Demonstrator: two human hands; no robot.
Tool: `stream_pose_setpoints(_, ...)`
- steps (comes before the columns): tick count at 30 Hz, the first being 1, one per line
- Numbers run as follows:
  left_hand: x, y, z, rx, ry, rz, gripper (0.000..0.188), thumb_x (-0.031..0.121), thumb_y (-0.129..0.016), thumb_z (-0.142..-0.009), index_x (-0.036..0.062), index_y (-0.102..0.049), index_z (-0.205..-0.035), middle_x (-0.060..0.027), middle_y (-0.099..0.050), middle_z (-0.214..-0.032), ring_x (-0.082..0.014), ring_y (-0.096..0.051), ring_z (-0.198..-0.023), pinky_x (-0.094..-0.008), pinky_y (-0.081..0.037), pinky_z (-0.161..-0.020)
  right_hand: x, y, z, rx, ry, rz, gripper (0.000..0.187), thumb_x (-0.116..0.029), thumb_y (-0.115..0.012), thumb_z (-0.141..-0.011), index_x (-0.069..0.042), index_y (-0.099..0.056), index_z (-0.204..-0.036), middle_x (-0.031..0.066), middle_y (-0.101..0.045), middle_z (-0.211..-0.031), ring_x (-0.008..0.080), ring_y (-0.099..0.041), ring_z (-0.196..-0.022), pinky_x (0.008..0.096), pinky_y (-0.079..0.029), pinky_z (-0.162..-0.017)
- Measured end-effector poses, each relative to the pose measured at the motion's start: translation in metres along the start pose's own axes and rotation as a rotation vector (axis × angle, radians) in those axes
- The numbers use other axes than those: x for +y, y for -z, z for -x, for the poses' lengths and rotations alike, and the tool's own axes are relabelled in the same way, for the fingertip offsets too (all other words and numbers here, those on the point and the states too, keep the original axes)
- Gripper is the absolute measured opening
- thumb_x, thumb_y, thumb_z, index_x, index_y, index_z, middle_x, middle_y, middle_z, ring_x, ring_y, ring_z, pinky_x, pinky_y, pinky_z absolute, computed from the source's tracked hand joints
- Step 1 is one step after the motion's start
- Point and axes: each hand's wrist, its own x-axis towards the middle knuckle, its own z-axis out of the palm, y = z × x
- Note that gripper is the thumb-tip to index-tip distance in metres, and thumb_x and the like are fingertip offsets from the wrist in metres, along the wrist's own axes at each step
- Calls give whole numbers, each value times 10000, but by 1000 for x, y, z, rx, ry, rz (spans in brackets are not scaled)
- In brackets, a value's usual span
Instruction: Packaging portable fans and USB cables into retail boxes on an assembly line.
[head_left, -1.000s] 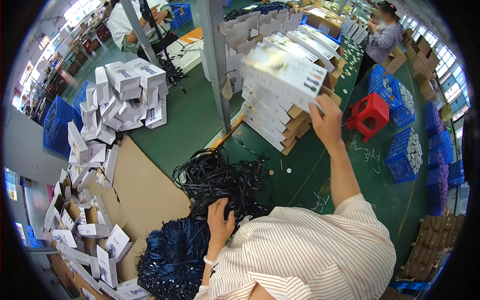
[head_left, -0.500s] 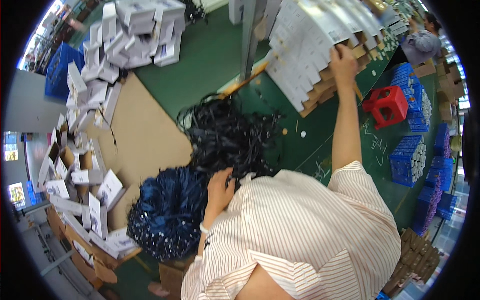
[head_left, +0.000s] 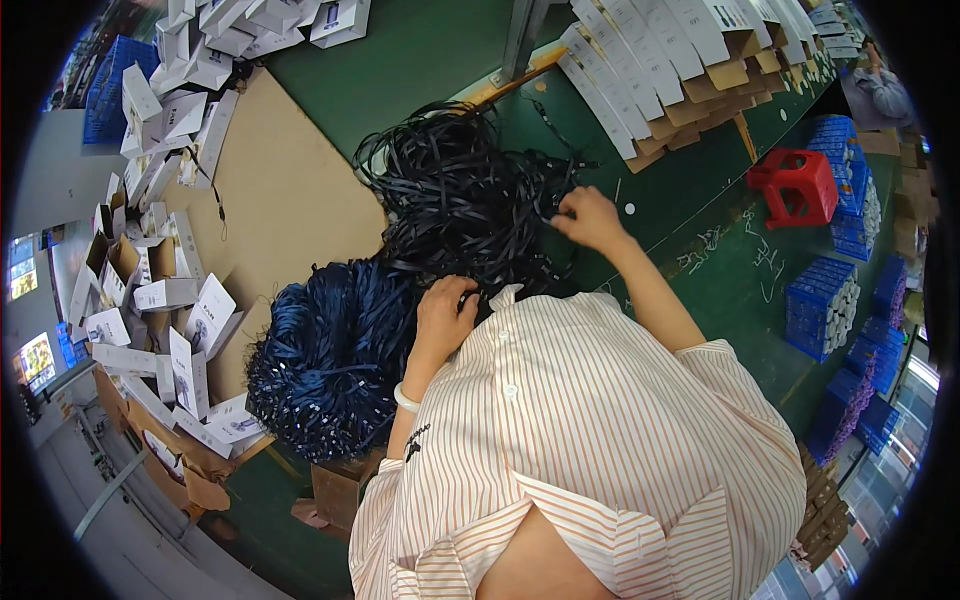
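A tangled pile of black lanyards [head_left: 450,190] lies on the green tabletop in front of me. My left hand [head_left: 446,318] rests at the pile's near edge, fingers curled inward; whatever they hold is hidden. A white bracelet circles that wrist. At the pile's right side is my right hand [head_left: 592,218], thumb and fingertips drawn together beside the outer straps. I cannot make out anything between them. Left of my left hand, a thick bundle of dark blue lanyards [head_left: 325,350] hangs over the table's near edge, with small shiny clips at its lower ends.
White boxes [head_left: 640,70] stand in tight rows at the far right, brown flaps raised. More white boxes [head_left: 190,375] are heaped on the left around a brown cardboard sheet [head_left: 290,190]. A red stool [head_left: 795,188] and blue crates [head_left: 822,308] stand right; another person [head_left: 880,95] sits beyond.
My right hand has come back from the rows of white boxes to the right side of the black lanyards. My left hand stays by the pile. The whole view has shifted slightly.
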Motion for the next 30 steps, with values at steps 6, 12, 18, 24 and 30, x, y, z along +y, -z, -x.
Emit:
stream_pose_setpoints(6, 2, -2, -2, 20, 17, 119, 371, 36, -579, -704, -3, -537, -1071, -160, -575, -1018, -284, -588, -830, -345, -465, -740, -17, -8, 6, -264, -224, -905, 119, -158, -572, -766, -41, -588, -778, 121, -614, -748, 275, -579, -638, 363, -457, -582)
stream_pose_setpoints(12, 73, 3, -61, -2, -237, 669, 553, -30, -513, -700, 14, -403, -1240, -148, -561, -991, -159, -583, -697, -266, -468, -631, -120, 110, 1, -272, 371, -465, 138, -123, -534, -801, 13, -547, -785, 114, -577, -627, 197, -570, -545, 306, -444, -528)
stream_pose_setpoints(18, 125, 104, -77, -73, -151, 698, 175, 114, -458, -895, 10, -596, -922, 31, -462, -588, -40, -415, -495, -178, -336, -441, -157, 201, -6, -98, 528, -587, 71, -52, -570, -796, -2, -571, -846, -29, -488, -654, 45, -424, -600, 199, -353, -536)
stream_pose_setpoints(24, 147, 188, -55, 242, -378, 808, 209, 94, -468, -876, -43, -585, -984, 27, -443, -566, -26, -338, -448, -173, -264, -399, -197, 257, -13, -48, 619, -743, 95, -59, -593, -812, 11, -612, -874, 28, -601, -732, 54, -528, -630, 186, -406, -538)
stream_pose_setpoints(30, 177, 251, -24, 21, -709, 871, 315, 116, -363, -896, -121, -517, -1036, 31, -344, -499, -27, -249, -390, -199, -192, -403, -223, 301, -9, 164, 913, -652, 44, -15, -574, -753, 8, -593, -785, 42, -573, -660, 72, -498, -557, 199, -391, -484)
